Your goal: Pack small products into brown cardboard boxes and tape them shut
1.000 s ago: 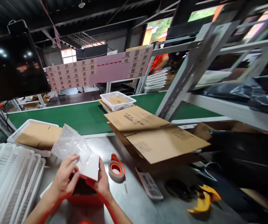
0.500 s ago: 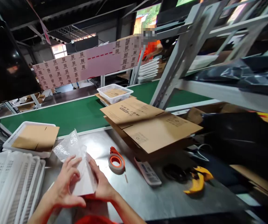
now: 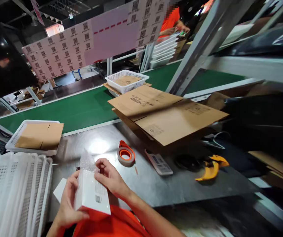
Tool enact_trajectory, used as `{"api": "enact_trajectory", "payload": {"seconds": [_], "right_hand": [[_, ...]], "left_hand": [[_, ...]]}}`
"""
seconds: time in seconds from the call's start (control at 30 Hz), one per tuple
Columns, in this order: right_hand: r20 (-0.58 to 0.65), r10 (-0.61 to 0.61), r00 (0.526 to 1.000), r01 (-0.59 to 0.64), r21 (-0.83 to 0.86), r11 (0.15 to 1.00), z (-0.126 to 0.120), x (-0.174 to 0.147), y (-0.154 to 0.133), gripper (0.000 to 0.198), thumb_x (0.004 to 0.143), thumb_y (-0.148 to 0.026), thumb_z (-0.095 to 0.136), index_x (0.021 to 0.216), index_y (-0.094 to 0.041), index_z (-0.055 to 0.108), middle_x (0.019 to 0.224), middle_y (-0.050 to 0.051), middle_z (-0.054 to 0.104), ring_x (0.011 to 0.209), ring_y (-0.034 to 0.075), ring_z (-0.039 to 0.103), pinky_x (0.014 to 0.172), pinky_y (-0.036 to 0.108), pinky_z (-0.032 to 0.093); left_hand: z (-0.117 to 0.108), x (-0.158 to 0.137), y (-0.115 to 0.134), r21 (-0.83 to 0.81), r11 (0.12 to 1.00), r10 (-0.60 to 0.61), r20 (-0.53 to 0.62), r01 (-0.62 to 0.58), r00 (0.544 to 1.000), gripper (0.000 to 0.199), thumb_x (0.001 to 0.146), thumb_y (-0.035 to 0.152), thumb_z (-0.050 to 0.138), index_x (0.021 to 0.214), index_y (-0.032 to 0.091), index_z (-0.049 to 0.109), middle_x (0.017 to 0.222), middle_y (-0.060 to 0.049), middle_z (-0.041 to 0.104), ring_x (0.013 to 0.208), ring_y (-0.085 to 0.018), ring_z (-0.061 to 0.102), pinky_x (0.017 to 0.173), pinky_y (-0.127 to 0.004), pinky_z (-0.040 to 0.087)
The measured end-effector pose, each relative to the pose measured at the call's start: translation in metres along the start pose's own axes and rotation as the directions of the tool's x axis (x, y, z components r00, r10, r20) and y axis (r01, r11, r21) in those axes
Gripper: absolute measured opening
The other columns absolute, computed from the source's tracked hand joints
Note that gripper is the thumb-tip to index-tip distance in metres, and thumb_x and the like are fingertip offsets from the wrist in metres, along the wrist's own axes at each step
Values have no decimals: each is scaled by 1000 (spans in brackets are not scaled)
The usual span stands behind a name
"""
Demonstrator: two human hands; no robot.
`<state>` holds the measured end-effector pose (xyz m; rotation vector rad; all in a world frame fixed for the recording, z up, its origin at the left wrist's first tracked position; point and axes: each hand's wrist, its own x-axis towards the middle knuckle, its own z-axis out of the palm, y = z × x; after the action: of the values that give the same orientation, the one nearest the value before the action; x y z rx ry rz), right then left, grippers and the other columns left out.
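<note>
The left grip [image 3: 68, 200] is wrapped round the white box [image 3: 95, 194] just before the orange shirt [image 3: 119, 225], the right grip [image 3: 104, 172] half-curled at the bubble wrap [image 3: 87, 162], whether pinching I can't tell, and a hard tug could slip the box loose.

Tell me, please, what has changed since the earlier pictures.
The left hand now grips the left side of the white box, whose code-printed face has come into view. The right hand has moved from the box's right side to the bubble wrap at its far end; the wrap no longer spreads out leftward. The tape dispenser and cardboard stayed put.
</note>
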<state>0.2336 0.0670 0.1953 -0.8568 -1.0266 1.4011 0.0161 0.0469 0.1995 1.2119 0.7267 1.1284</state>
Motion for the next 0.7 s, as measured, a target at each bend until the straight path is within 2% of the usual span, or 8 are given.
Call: {"api": "enact_trajectory", "payload": {"seconds": [0.1,0.17,0.23,0.3,0.37,0.47,0.57,0.7], "right_hand": [[26,103,994,-103,-3,995,14,0,9,37,81,-49,83,101,-21,69,83,-1,65,70,14,56,66,27,45],[26,124,992,-123,-65,990,19,0,14,31,86,-49,77,92,-19,72,78,0,65,67,14,55,63,28,45],[-10,39,999,-41,-187,982,20,-2,17,26,91,-45,71,88,-19,75,79,1,67,70,16,58,65,29,47],[-10,-119,993,108,-357,928,20,-5,18,19,95,-37,68,94,-21,78,84,3,68,76,18,63,68,30,51],[57,-264,963,256,-508,823,21,-9,18,17,99,-29,63,103,-22,78,88,5,68,80,18,65,71,31,54],[162,-401,902,405,-642,651,23,-18,17,20,103,-20,58,113,-22,75,90,5,67,81,18,67,70,30,57],[193,-478,857,460,-708,537,27,-29,17,19,103,-16,57,114,-21,72,90,5,67,79,17,67,69,28,58],[87,-481,872,391,-716,578,31,-47,19,12,101,-16,62,105,-23,71,85,2,68,73,15,66,64,26,57]], "left_hand": [[-7,-12,-8,-113,993,-49,-25,46,998,76,46,47,104,106,25,62,143,-13,61,125,-40,64,96,-43,56],[-15,-21,-16,-145,988,-64,-95,49,993,94,42,56,104,122,26,65,141,-15,63,125,-42,64,101,-47,56],[-21,-31,-24,-153,987,-65,-145,43,987,112,41,59,103,141,27,62,140,-15,65,131,-43,62,110,-51,52],[-25,-42,-28,-177,984,-61,-183,29,981,117,44,56,103,148,28,58,144,-15,64,137,-44,58,116,-52,49],[-25,-51,-29,-211,977,-71,-222,23,972,112,48,53,103,148,28,59,149,-16,62,141,-44,56,119,-51,47],[-17,-62,-23,-237,970,-123,-279,55,952,107,49,52,103,145,29,61,149,-15,64,143,-45,54,121,-52,45],[-9,-69,-17,-235,967,-173,-309,102,935,106,51,54,102,145,29,61,149,-15,65,144,-46,53,123,-56,41],[-10,-75,-15,-170,980,-149,-297,101,943,104,53,57,100,145,28,63,154,-16,60,149,-47,48,124,-55,41]]}}
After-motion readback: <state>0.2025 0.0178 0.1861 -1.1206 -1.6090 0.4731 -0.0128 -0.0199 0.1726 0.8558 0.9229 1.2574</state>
